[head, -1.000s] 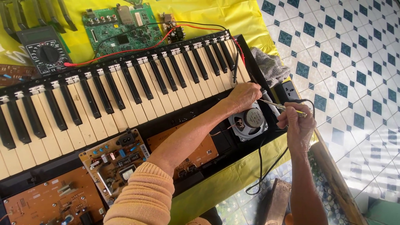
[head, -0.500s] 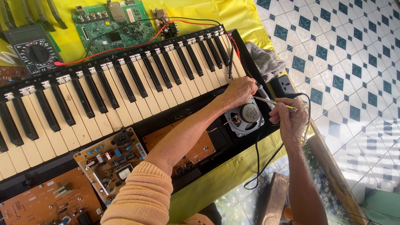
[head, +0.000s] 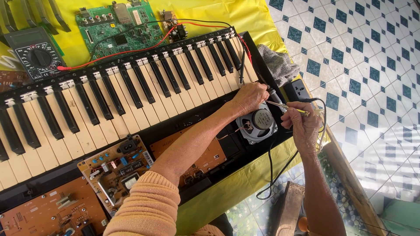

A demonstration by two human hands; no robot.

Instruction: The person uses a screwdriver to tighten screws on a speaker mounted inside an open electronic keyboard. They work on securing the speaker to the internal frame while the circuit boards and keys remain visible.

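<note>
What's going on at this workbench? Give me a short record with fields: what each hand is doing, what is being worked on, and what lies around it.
Left hand: rests at the keyboard's end, just above the round speaker.
Right hand: holds a thin metal-tipped tool, tip pointing toward the left hand.
Work piece: opened electronic keyboard on a yellow cloth.
Nearby: green circuit board, multimeter with red lead, brown circuit board, grey rag.
</note>
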